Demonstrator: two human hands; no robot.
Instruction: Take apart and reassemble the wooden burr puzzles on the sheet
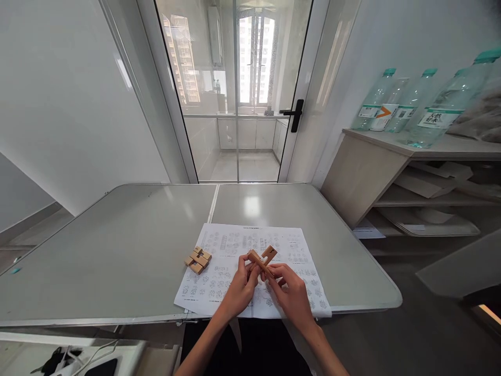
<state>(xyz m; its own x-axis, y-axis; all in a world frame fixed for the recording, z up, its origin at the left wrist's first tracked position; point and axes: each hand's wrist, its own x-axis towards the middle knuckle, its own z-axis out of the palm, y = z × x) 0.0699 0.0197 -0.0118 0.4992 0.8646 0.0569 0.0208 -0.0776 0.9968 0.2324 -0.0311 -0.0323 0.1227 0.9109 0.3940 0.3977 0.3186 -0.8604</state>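
Observation:
Both my hands hold notched wooden puzzle pieces point(269, 254) that cross each other above a printed sheet. My left hand point(243, 286) has its fingers closed round the left end of the pieces. From the right, my right hand point(288, 292) pinches the lower end. One piece sticks out to the upper right and bears a dark mark. The fingers cover part of the joint, so how the pieces fit there is hidden. To the left, several more wooden puzzle pieces point(198, 259) lie together in a cluster, partly on the sheet point(230, 240), which is printed with small diagrams.
The grey folding table point(129, 250) has a seam across it. A shelf unit point(376, 156) with several plastic bottles point(434, 117) stands at the right. Beyond the table is a glass door point(258, 136) with a black handle point(296, 116). Cables point(94, 355) lie low at the left.

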